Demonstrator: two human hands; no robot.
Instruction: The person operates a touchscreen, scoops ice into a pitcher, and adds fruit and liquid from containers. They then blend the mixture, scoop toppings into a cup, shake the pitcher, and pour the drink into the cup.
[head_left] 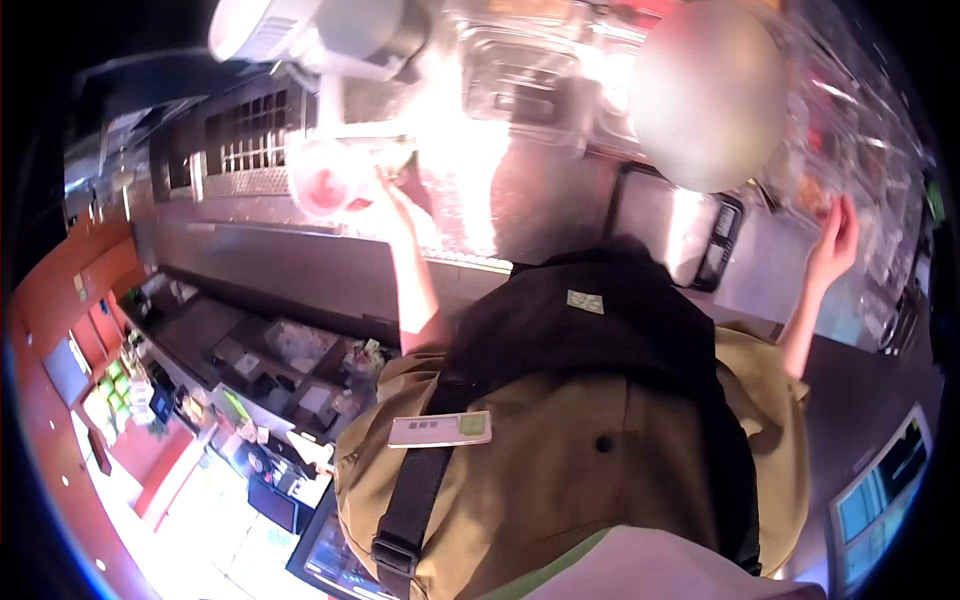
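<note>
My left hand [392, 200] reaches forward over the metal counter, its fingers closed at the side of a clear plastic cup [322, 182] with something pinkish-red in it. Glare washes out part of the cup and fingertips. Out to the right, my right hand [838, 242] is raised with its fingers stretched upward, and I see nothing held in it. Clear plastic containers [815, 150] stand close by that hand, some with reddish contents. Between the hands lies a kitchen scale [680, 235] with a dark button panel.
Transparent tubs [525, 85] are set into the counter ahead. A large white container [265, 30] stands at the far left, beside a grey one [370, 40]. A slotted metal rack [255, 135] is at the left. Lower left are shelves [300, 370] with assorted items. A pale blurred oval hides part of the upper right.
</note>
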